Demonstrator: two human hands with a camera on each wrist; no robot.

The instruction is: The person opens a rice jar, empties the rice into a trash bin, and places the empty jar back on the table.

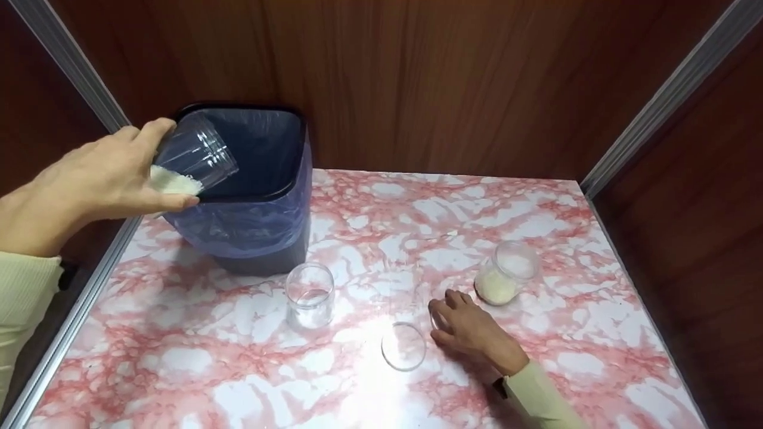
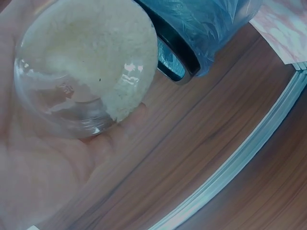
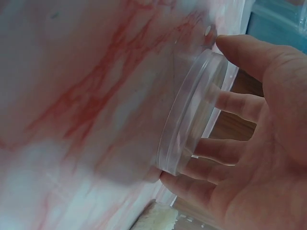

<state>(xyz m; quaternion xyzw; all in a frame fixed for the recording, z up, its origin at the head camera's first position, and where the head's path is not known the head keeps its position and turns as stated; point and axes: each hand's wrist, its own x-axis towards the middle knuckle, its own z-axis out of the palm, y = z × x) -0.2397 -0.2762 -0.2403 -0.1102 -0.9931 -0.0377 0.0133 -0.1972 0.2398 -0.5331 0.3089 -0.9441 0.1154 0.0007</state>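
My left hand (image 1: 110, 173) grips a clear plastic jar (image 1: 199, 149) tipped sideways, its mouth over the bin (image 1: 262, 229). White, rice-like grains (image 1: 173, 180) lie along the low side of the jar; through its base (image 2: 91, 62) they fill a large part of the left wrist view. On the table, my right hand (image 1: 474, 333) spans a clear round lid (image 3: 189, 115), thumb at one side of its rim and fingers at the other. Another clear lid (image 1: 403, 347) lies flat just left of that hand.
A clear jar (image 1: 310, 298) stands in front of the bin, and a faint transparent one (image 1: 405, 289) is near mid-table. Beyond the right hand is a jar with pale grains (image 1: 503, 277). Wooden panels (image 1: 447, 83) enclose the red-and-white marbled table (image 1: 250, 357).
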